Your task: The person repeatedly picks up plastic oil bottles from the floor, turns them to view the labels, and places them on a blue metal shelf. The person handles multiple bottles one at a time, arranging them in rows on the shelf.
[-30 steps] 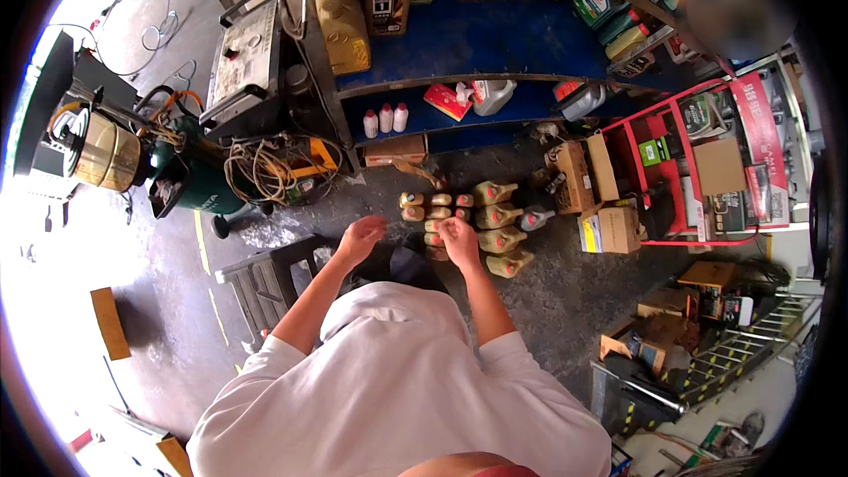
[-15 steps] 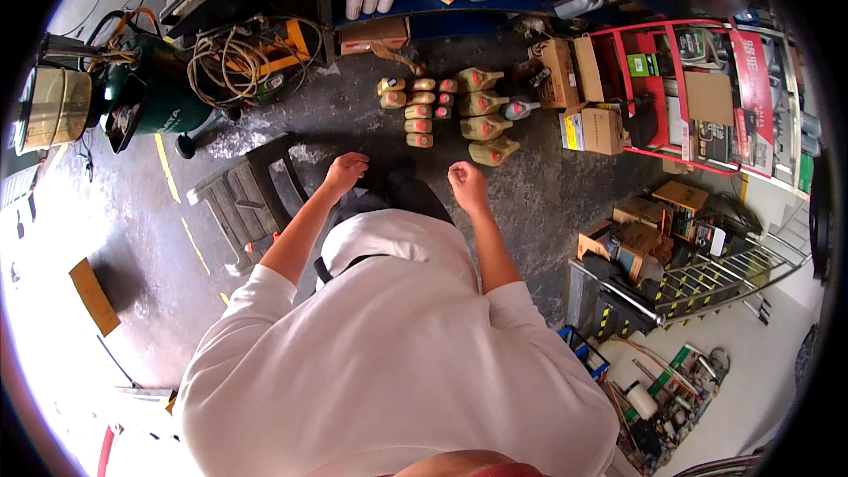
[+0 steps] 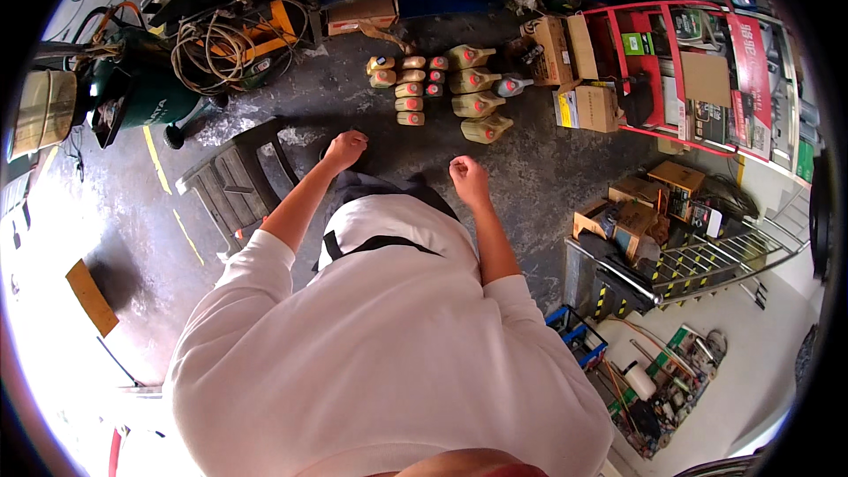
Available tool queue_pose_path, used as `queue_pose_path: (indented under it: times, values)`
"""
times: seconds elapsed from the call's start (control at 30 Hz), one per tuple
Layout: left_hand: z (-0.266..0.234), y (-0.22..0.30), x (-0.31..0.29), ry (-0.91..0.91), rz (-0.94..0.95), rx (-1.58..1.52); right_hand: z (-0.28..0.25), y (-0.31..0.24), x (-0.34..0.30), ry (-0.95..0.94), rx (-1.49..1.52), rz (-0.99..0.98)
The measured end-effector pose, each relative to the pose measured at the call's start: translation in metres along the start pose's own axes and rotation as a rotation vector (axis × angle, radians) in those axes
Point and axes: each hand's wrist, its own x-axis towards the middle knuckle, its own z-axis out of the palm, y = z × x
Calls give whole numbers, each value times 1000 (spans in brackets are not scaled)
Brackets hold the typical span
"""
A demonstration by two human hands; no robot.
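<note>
My left hand (image 3: 346, 149) hangs in front of my waist, its fingers loosely curled together with nothing visible in them. To its right, my right hand (image 3: 469, 178) is curled into a loose fist, also with nothing showing. Neither touches anything. Ahead on the dark floor stand several small yellowish bottles (image 3: 410, 104) with red labels, in short columns. Beside them is a column of larger yellowish jugs (image 3: 478, 103), with one grey jug (image 3: 511, 86) to their right. The right hand is nearest the closest large jug (image 3: 486, 128). A grey slatted plastic chair (image 3: 231, 178) stands left of my left hand.
Cardboard boxes (image 3: 586, 108) and a red-framed rack (image 3: 670, 79) stand at the right. Closer are more boxes (image 3: 634, 223) by a metal railing (image 3: 707, 276). A blue shelf (image 3: 415, 2) spans the far side. A coiled hose (image 3: 212, 49) and green machine (image 3: 146, 88) are far left.
The bottles, jugs and shelf sit higher and slightly left in the view now. My body leans a little differently. Both hands stay curled and apart, with nothing taken up.
</note>
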Motion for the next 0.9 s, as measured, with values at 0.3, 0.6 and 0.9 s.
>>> queue_pose_path:
  times: [0.3, 0.6, 0.9]
  values:
    - [31, -7, 35, -4, -128, 19, -5, 23, 16, -58, 13, 39]
    - [42, 17, 53, 65, -151, 283, 7, 49, 90, -197, 167, -36]
    - [85, 20, 101, 31, -324, 410, 22, 104, 162, -380, 82, 27]
